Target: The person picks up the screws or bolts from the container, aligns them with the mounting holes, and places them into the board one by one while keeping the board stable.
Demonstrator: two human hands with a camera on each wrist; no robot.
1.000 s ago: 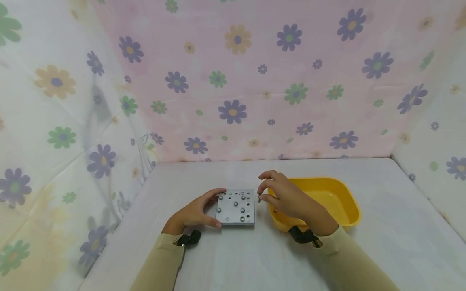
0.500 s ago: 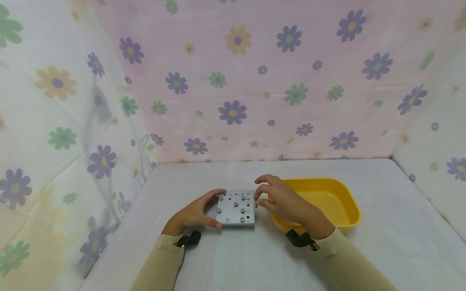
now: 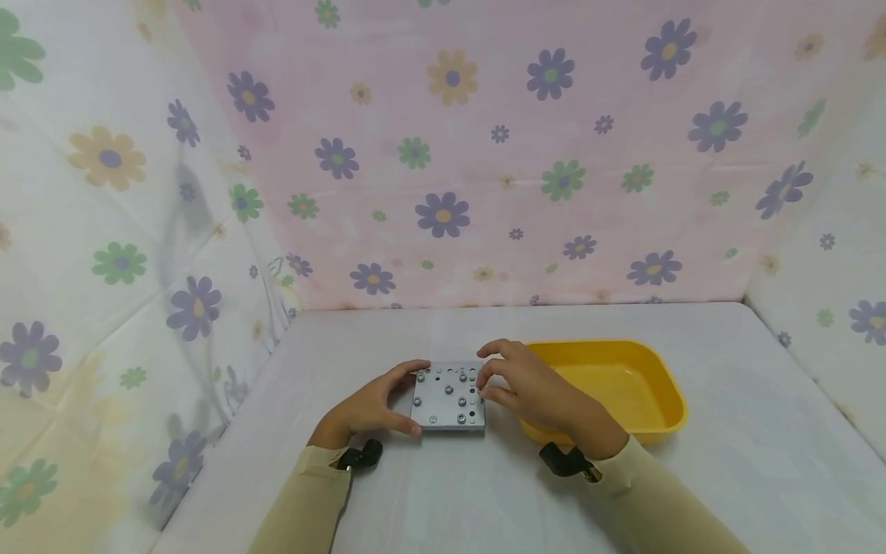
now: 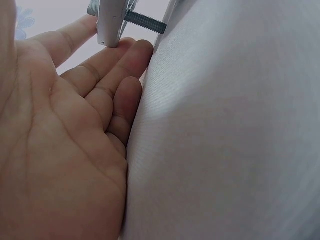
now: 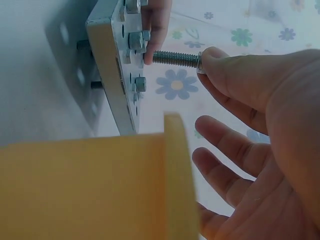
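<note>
A square metal plate [image 3: 436, 404] with holes and several socket-head bolts [image 3: 448, 390] in it lies in the middle of the table. My left hand [image 3: 367, 404] grips it at the left side, thumb at the near corner and a finger at the far one. Under the plate, a threaded bolt shank [image 4: 145, 21] sticks out in the left wrist view. Between thumb and index finger my right hand [image 3: 540, 388] pinches a loose bolt [image 5: 175, 58] by its head, over the plate's right edge. Its thread points toward the plate's face; the other right fingers are spread.
A yellow plastic tray [image 3: 616, 381] stands right of the plate, under and behind my right forearm. Its wall [image 5: 90, 185] fills the lower left of the right wrist view. Flowered cloth [image 3: 443, 154] hangs around the white table [image 3: 443, 500] at the back and sides.
My right hand has moved left with the bolt, from beside the tray's edge to over the plate's right edge. The left hand and plate have stayed in place.
</note>
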